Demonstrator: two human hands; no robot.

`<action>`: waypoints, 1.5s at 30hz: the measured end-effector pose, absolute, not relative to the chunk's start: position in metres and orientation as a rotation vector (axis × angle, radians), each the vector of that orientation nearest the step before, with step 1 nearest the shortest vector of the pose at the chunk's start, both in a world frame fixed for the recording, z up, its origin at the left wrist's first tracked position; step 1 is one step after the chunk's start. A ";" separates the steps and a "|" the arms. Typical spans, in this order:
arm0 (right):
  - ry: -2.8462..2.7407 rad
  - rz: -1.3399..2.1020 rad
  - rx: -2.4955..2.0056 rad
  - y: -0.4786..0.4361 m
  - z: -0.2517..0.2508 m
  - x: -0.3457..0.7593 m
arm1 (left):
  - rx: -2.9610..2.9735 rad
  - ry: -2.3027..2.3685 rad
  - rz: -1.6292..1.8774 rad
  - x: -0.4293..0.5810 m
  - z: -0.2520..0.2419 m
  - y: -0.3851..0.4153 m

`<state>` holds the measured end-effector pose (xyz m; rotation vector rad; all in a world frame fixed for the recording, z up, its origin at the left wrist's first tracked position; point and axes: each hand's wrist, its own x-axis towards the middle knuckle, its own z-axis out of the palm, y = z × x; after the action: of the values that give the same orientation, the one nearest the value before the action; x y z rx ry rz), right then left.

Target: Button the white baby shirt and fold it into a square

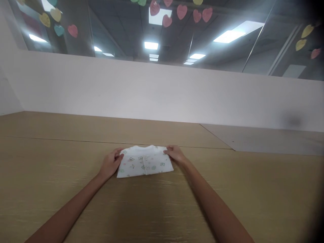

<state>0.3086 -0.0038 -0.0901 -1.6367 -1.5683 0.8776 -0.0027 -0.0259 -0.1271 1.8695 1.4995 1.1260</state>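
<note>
A white folded baby garment [145, 163] with small green and brown prints lies in front of me, its curved neckline on the far side. My left hand [111, 162] pinches its upper left corner, thumb on top and fingers behind the cloth. At the opposite corner my right hand [176, 154] grips the upper right edge in the same way. A crease runs down the middle of the cloth. The near edge is straight and rests at or just above the table; I cannot tell which.
The wood-toned table [76, 202] spreads around the garment, with a seam across it. A grey panel [265, 140] adjoins it at the right. Behind stands a low white wall [126, 91] below glass bearing heart-shaped paper notes [182, 12].
</note>
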 end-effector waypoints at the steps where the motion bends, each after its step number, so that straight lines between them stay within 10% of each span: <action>1: -1.584 0.779 -1.688 -0.002 -0.096 0.307 | 1.898 1.491 1.096 -0.004 -0.128 -0.025; 9: -1.765 0.352 -1.738 0.000 -0.115 0.304 | 2.179 1.633 0.964 -0.009 -0.136 -0.020; 45: -1.703 0.532 -1.689 -0.001 -0.113 0.306 | 1.936 1.454 1.009 -0.014 -0.134 -0.019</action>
<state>0.3063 -0.0015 -0.1134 -1.6888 -1.7033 0.5322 -0.0139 -0.0193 -0.1339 1.9357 1.4538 1.0093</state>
